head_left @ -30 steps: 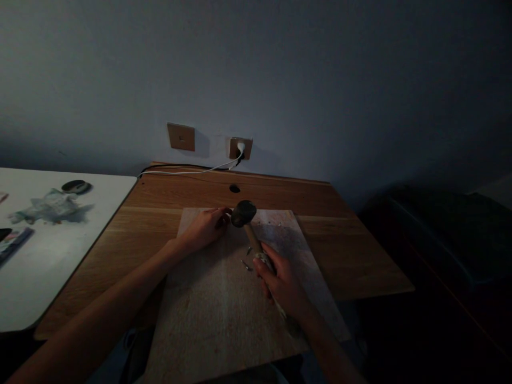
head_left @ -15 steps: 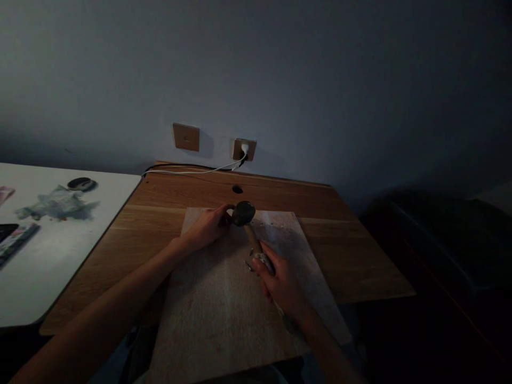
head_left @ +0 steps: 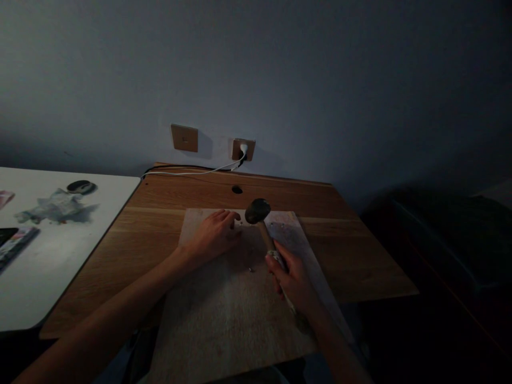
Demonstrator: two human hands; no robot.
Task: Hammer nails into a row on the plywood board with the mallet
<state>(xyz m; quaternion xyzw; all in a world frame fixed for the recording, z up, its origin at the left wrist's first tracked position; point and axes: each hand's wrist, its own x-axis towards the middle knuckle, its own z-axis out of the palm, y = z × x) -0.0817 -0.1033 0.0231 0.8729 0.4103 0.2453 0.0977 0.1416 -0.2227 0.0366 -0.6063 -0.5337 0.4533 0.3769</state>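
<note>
My right hand (head_left: 294,280) is closed round the wooden handle of a hammer (head_left: 262,226), whose dark head hangs a little above the far part of a pale wooden board (head_left: 232,314). My left hand (head_left: 214,237) rests on the board just left of the hammer head, fingers together and reaching toward a spot near the head; whether they pinch a nail is too dim to tell. A small loose nail (head_left: 251,270) lies on the board between my hands.
The board lies on a brown wooden desk (head_left: 348,261) against a grey wall with two wall plates (head_left: 184,137) and a plugged white cable (head_left: 192,172). A white table (head_left: 48,256) with small items adjoins on the left. Dark furniture stands at the right.
The hammer head has moved right and slightly up, away from my left fingers. My right hand shifted right with it. My left hand's fingers have stretched out flatter on the board.
</note>
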